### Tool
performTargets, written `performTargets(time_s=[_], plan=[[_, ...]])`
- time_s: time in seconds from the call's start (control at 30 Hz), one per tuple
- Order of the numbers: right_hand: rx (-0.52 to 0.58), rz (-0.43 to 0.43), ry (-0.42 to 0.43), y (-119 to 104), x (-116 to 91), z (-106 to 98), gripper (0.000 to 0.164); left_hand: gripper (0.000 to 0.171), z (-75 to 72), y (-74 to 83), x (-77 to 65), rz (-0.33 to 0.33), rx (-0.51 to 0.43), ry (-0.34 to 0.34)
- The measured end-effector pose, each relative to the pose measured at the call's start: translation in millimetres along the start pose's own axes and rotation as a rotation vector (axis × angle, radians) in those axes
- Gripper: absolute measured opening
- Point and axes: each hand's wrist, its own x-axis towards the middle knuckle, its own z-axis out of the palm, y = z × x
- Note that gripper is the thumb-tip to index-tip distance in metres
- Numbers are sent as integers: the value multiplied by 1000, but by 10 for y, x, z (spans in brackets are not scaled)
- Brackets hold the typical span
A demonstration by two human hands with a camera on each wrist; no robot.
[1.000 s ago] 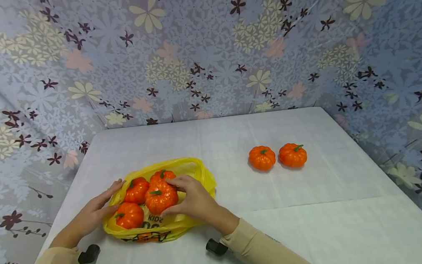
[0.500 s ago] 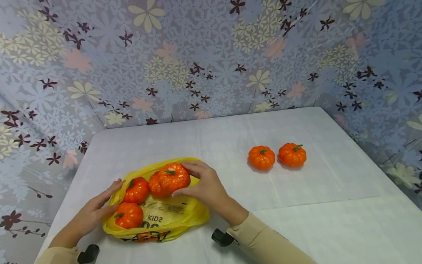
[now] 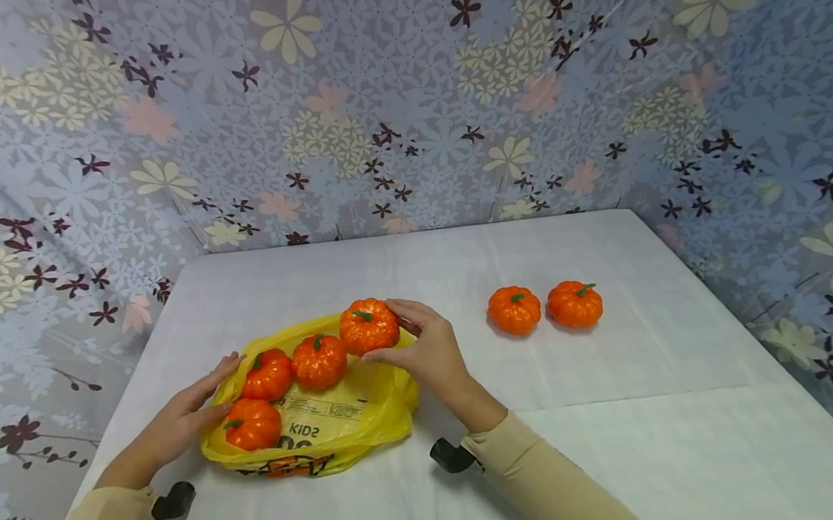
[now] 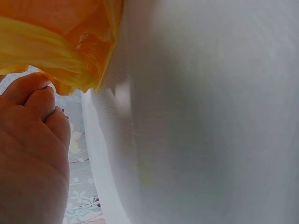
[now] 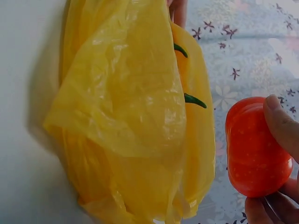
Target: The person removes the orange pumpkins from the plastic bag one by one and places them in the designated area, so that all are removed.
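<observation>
A yellow plastic bag (image 3: 357, 430) lies with its mouth spread wide on the left of the table. Three small orange pumpkins sit inside: a front one (image 3: 252, 425), a back-left one (image 3: 269, 375) and a middle one (image 3: 319, 361). My left hand (image 3: 181, 421) grips the bag's left rim, thumb on the inner side and fingers outside. Between thumb and fingers, my right hand (image 3: 432, 353) holds another pumpkin (image 3: 369, 327), which overlaps the bag's back-right rim. In the right wrist view this pumpkin (image 5: 257, 147) is raised above the bag (image 5: 126, 107), with the thumb on one side and fingertips on the other.
Two more pumpkins, a left one (image 3: 513, 311) and a right one (image 3: 575, 305), stand side by side on the white-covered table (image 3: 627, 456), right of the bag. A floral cloth (image 3: 402, 96) hangs behind the table and along its sides.
My right hand has lifted the pumpkin from over the bag's middle and carried it right and away toward the back-right rim. My left hand has stayed at the left rim.
</observation>
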Motion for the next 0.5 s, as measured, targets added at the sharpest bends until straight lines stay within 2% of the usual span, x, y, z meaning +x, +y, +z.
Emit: performTargets(time_s=[0.33, 0.5], plan=[[-17, -7, 76, 91, 37, -147, 71, 63, 4, 4, 3, -15, -8, -3], [-21, 17, 111, 168, 49, -251, 75, 63, 7, 2, 5, -16, -5, -1]])
